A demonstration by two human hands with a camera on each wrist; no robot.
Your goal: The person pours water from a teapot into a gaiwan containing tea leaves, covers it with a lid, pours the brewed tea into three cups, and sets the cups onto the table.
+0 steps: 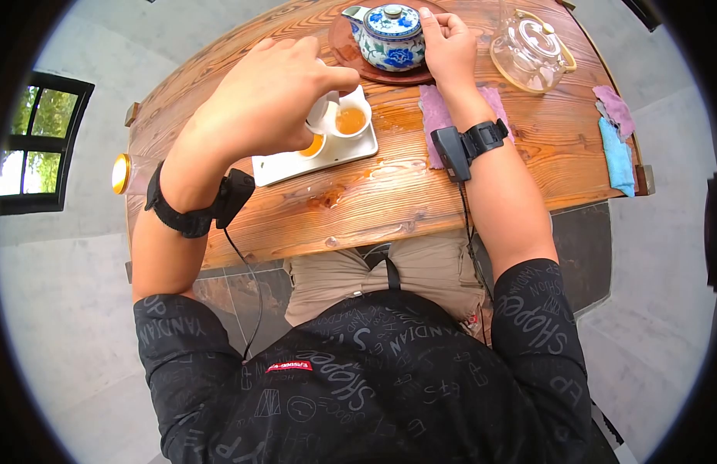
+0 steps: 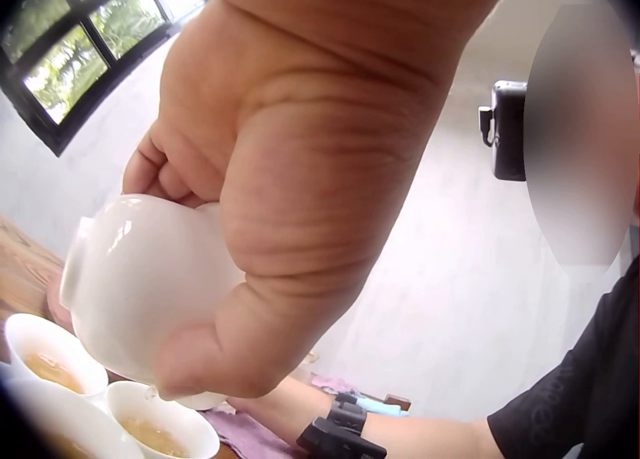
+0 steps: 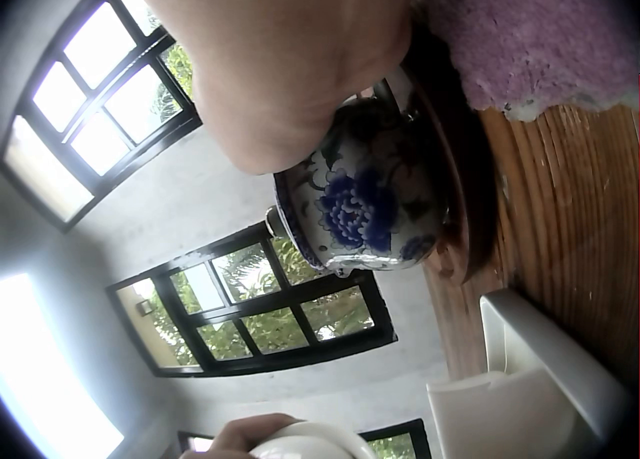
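My left hand [image 1: 273, 93] grips a white rounded porcelain pitcher [image 2: 150, 279], tilted low over the tea cups. White cups [image 1: 364, 128] with amber tea stand close together on a white rectangular tray [image 1: 285, 173]; the hand partly covers them in the head view. At the back, my right hand [image 1: 453, 56] holds the handle side of a blue-and-white flowered teapot [image 1: 397, 54], its fingers curled there. The lid is on, and the teapot sits upright on a round brown tray [image 1: 343, 50]. In the right wrist view the hand hides most of the teapot's handle.
A clear glass teapot [image 1: 528, 58] stands at the back right of the wooden table [image 1: 358, 209]. A purple cloth [image 1: 435, 127] lies under the right forearm. Blue cloth [image 1: 617, 158] hangs over the right edge. A jar with a yellow lid [image 1: 121, 174] is at far left.
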